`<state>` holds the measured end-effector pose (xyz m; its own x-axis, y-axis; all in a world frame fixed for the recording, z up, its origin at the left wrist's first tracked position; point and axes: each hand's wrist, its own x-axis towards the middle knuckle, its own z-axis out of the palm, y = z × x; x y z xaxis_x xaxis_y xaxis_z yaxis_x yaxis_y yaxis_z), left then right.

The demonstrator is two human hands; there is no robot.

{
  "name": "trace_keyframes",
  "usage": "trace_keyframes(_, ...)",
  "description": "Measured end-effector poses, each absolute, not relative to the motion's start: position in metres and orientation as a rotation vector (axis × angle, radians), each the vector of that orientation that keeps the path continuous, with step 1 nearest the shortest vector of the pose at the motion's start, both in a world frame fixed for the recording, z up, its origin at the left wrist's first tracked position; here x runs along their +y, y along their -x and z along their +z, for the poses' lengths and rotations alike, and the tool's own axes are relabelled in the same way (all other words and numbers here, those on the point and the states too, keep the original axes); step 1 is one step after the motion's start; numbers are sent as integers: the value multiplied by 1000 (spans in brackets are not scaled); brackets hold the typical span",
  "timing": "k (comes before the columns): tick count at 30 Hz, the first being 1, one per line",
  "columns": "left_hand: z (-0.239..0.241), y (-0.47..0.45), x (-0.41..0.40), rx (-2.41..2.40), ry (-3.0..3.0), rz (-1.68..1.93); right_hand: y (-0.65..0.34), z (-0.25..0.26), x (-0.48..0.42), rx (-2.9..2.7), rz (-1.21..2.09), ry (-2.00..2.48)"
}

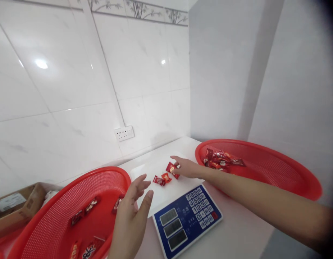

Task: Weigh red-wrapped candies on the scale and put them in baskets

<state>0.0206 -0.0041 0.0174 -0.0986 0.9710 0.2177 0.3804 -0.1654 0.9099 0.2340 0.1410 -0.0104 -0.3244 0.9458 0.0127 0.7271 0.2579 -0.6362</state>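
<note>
My right hand is over the white weighing plate of a scale. Its thumb and fingers are at a red wrapped candy, with one finger stretched out above it. Beside that candy lie a dark red wrapped candy and a smaller orange-red one. My left hand is open in front of the plate's left side, fingers apart and nothing in them. The scale's blue keypad panel faces me, and its display windows look dark.
A red mesh basket with several wrapped candies stands at left. Another red basket, holding a heap of candies, is at right behind my forearm. A cardboard box sits far left. Tiled wall with a socket rises behind the table.
</note>
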Motion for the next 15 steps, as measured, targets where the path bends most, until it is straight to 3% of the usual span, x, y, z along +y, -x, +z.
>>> trace_keyframes(3,16,-24,-2,1514,-1542,1278,-228,-14,134,-2373,494,1397)
trace_keyframes(9,11,-27,2,1555,-1456,1328,-220,-10,113,-2707,441,1093)
trace_keyframes(12,6,-21,8,1561,-1458,1270,-245,-3,127,-2543,424,1150)
trace_keyframes(15,0,-17,15,1536,-1477,1260,-295,3,157,-2190,333,1490)
